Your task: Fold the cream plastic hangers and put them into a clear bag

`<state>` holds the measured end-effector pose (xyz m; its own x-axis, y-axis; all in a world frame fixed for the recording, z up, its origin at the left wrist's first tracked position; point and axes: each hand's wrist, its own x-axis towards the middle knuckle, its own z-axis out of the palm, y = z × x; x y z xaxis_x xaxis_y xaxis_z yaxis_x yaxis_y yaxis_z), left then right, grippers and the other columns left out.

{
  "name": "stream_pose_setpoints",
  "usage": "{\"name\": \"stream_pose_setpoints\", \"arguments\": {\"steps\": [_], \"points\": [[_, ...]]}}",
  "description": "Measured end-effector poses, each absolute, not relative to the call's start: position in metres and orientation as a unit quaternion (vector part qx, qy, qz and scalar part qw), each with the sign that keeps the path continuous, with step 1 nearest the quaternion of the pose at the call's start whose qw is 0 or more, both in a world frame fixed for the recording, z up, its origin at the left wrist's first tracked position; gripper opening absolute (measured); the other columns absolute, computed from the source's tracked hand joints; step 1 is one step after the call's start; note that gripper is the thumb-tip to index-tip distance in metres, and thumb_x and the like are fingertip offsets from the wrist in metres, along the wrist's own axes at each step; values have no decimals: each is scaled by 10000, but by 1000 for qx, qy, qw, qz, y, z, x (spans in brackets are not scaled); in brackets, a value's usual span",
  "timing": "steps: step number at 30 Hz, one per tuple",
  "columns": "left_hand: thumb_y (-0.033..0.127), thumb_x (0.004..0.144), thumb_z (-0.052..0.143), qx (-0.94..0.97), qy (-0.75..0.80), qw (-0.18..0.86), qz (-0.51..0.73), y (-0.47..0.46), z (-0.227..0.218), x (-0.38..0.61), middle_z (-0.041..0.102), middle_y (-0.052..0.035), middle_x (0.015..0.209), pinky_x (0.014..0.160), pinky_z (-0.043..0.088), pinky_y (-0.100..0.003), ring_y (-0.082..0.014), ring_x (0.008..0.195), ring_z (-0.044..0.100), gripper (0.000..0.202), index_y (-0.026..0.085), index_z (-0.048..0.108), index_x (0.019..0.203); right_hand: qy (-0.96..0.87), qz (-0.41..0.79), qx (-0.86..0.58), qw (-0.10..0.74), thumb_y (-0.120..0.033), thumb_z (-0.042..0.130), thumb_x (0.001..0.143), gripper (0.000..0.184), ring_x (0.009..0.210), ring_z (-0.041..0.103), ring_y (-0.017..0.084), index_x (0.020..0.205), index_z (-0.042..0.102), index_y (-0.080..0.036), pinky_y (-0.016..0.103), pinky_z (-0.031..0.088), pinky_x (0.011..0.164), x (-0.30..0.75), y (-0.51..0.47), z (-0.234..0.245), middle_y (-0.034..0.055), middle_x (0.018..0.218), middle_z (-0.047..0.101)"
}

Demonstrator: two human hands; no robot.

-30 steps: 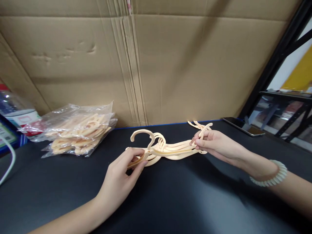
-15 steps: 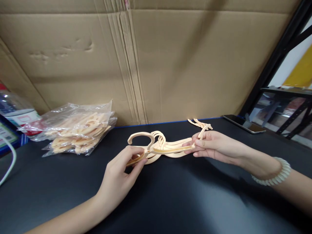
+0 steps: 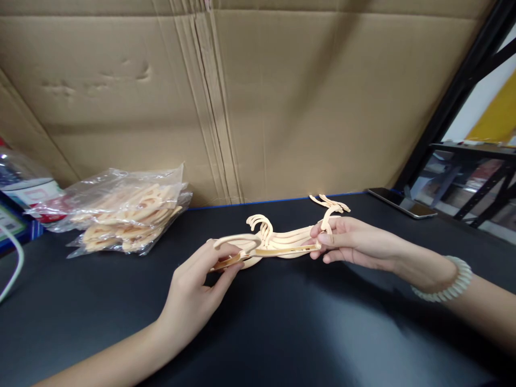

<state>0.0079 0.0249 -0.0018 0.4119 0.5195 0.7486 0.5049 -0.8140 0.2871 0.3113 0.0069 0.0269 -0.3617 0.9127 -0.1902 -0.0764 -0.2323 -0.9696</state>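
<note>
A beige plastic clothes hanger (image 3: 282,250) is held up between both hands, its hook tipped toward the camera. My left hand (image 3: 201,279) is closed around its left arm just below the hook, thumb in front. At the far end of the right arm, my right hand (image 3: 350,242) pinches a short curved beige plastic piece (image 3: 328,219) against or beside the hanger tip; whether they are joined cannot be seen. Behind the held hanger, a stack of similar hangers (image 3: 264,228) lies on the table, partly hidden. Beyond my right fingers lie several small beige pieces (image 3: 328,202).
Clear bags of beige hangers (image 3: 129,215) are piled at the left, near a bottle (image 3: 30,185) and a white cable (image 3: 16,258). A phone (image 3: 401,203) lies at the back right of the black table (image 3: 282,333). A cardboard sheet (image 3: 322,107) stands behind.
The hanger has rolled in my hands, so its hook leans lower and toward the camera. My right hand has shifted slightly left, and the small piece stands more upright.
</note>
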Motion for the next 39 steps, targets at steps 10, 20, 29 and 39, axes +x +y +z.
{"name": "stream_pose_setpoints", "arguments": {"steps": [10,20,29,39], "points": [[143,880,581,842,299,11,448,22,2,9,655,3,867,671,521,-238,-149,767,644,112,234,590,945,-481,663,-431,378,-235,758,776,266,829,701,168,962,600,-130,311,590,842,308,5,26,99,991,694],[150,879,587,840,297,22,454,21,2,9,653,9,855,676,524,-234,-144,763,645,104,233,591,941,-499,603,-460,419,-304,821,692,355,770,695,174,872,558,-148,306,594,767,300,3,26,78,880,694],[164,872,586,838,308,10,450,22,3,9,668,3,843,690,535,-252,-155,757,660,80,221,590,926,-528,563,-449,450,-342,818,694,353,810,688,188,808,540,-157,343,595,769,295,0,22,54,853,673],[192,893,577,829,329,66,448,21,0,9,685,-20,970,731,556,-241,-151,810,676,98,214,594,987,-530,545,-450,468,-356,821,685,344,722,685,165,847,597,-153,357,605,760,294,1,20,51,872,663]]}}
